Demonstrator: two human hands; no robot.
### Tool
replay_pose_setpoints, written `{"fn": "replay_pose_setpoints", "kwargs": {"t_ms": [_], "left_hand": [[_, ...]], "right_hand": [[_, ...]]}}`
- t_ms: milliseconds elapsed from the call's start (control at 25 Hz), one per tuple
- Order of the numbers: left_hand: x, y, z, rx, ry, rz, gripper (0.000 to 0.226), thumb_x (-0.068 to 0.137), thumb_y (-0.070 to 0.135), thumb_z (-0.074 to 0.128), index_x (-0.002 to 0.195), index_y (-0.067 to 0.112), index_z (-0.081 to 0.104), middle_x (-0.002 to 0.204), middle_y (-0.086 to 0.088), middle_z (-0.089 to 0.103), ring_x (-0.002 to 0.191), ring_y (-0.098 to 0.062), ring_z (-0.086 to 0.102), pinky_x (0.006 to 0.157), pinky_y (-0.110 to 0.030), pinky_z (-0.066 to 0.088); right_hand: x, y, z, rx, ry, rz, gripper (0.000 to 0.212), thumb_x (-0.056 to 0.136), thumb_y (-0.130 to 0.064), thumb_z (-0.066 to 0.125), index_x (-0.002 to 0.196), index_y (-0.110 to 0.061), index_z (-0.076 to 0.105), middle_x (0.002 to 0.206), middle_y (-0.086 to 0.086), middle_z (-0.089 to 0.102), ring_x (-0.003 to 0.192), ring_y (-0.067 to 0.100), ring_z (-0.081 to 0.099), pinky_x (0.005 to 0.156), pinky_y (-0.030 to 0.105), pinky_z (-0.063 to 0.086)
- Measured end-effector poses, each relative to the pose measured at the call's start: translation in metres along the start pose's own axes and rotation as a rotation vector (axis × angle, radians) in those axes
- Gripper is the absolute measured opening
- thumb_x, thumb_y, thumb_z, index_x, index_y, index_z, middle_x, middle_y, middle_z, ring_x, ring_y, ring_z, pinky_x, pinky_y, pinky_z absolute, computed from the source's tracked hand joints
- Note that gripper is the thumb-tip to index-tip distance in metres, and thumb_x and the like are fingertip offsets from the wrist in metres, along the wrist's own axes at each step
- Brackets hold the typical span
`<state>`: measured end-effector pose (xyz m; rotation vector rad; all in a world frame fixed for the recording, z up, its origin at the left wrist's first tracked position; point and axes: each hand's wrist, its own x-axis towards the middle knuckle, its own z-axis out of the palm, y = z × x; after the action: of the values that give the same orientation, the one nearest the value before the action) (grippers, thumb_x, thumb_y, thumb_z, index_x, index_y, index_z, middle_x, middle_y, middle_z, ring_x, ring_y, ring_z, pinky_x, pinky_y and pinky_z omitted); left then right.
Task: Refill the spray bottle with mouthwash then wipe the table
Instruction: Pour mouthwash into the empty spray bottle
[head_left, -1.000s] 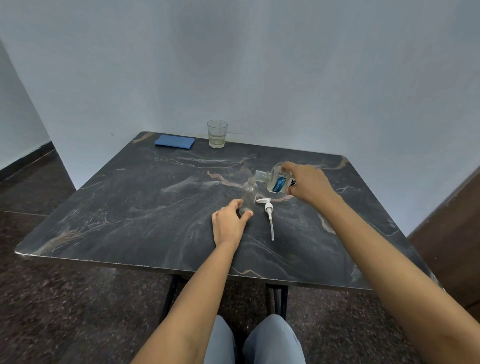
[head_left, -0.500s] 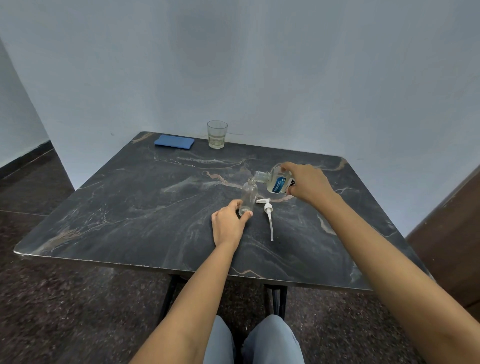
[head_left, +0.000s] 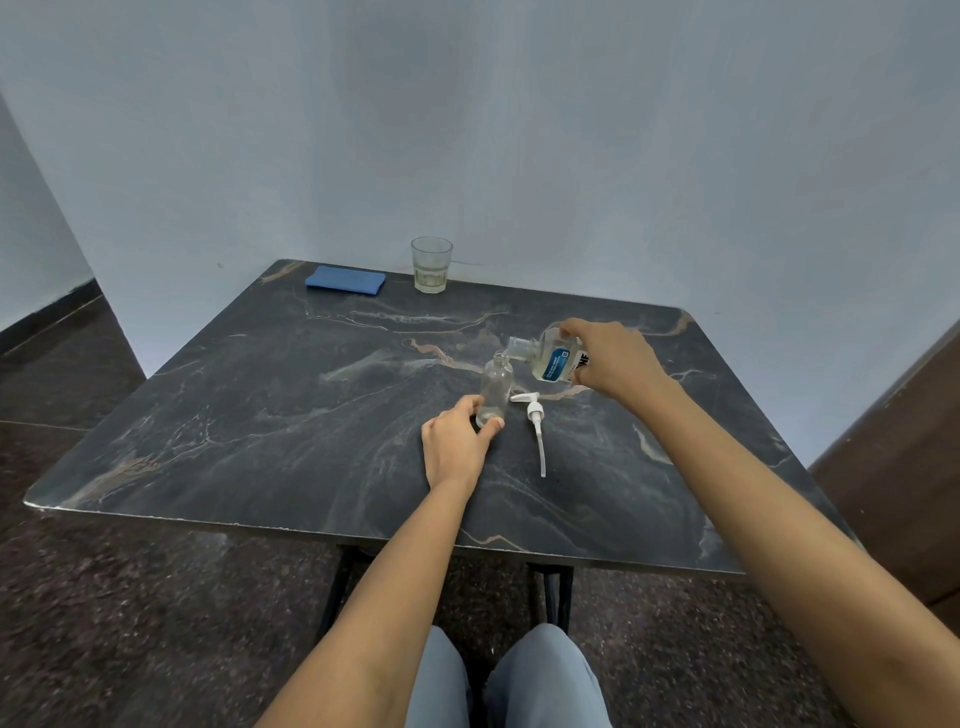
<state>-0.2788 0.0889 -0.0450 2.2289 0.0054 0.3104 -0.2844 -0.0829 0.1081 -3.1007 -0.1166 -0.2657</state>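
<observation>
So the small clear spray bottle (head_left: 496, 384) stood upright with its top off, about mid-table (head_left: 260, 405), a bit toward the right edge. It looked like there was a little liquid at the bottom. The left hand (head_left: 457, 441) held it from the near side, thumb and fingers curled round the base.

The mouthwash bottle (head_left: 553, 358) was tipped nearly on its side just above and right of it, with the open neck pointing left over the spray bottle's mouth. I couldn't tell if the two touched. The right hand (head_left: 613, 358) gripped it from above, fingers wrapped over the labelled body.

The white pump head (head_left: 535, 415) lay flat just right of the spray bottle, between the two hands, with its tube pointing toward the near edge.

Further out, a glass (head_left: 431, 265) with some pale liquid stood at the far edge. A folded blue cloth (head_left: 345, 280) lay near it, toward the far left corner.
</observation>
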Motion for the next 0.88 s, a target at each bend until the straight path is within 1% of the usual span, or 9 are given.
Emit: {"fn": "replay_pose_setpoints", "kwargs": {"t_ms": [280,520,720,880], "left_hand": [[0.0002,-0.0005,0.0006,-0.008,0.001,0.006,0.043,0.087,0.045,0.062,0.124,0.026,0.058,0.111,0.002,0.069,0.107,-0.016,0.059,0.102,-0.033,0.032],[-0.0007,0.0006,0.0000,-0.006,0.015,0.010,0.034,0.086,0.045,0.062,0.116,0.028,0.060,0.102,0.005,0.070,0.100,-0.017,0.060,0.096,-0.031,0.031],[-0.0010,0.0016,-0.0006,-0.018,0.015,0.010,0.034,0.086,0.045,0.062,0.116,0.028,0.060,0.101,0.006,0.069,0.100,-0.016,0.059,0.097,-0.030,0.029],[-0.0018,0.0011,-0.0009,-0.025,0.021,0.016,0.035,0.087,0.044,0.062,0.117,0.028,0.060,0.103,0.006,0.070,0.101,-0.015,0.060,0.099,-0.032,0.031]], "right_hand": [[-0.0001,-0.0011,-0.0028,-0.018,-0.001,-0.007,0.045,0.082,-0.018,0.067,0.124,-0.025,0.051,0.113,0.004,0.067,0.097,0.026,0.063,0.081,0.039,0.046],[-0.0009,-0.0023,-0.0047,-0.021,-0.006,-0.002,0.045,0.083,-0.018,0.067,0.124,-0.025,0.050,0.113,0.004,0.067,0.096,0.026,0.063,0.082,0.040,0.047],[-0.0015,-0.0027,-0.0048,-0.024,-0.009,-0.001,0.046,0.083,-0.017,0.066,0.125,-0.026,0.050,0.113,0.005,0.067,0.097,0.027,0.062,0.081,0.039,0.047],[-0.0014,-0.0026,-0.0068,-0.027,-0.009,0.000,0.047,0.083,-0.017,0.066,0.126,-0.026,0.050,0.115,0.005,0.066,0.099,0.027,0.062,0.083,0.041,0.047]]}}
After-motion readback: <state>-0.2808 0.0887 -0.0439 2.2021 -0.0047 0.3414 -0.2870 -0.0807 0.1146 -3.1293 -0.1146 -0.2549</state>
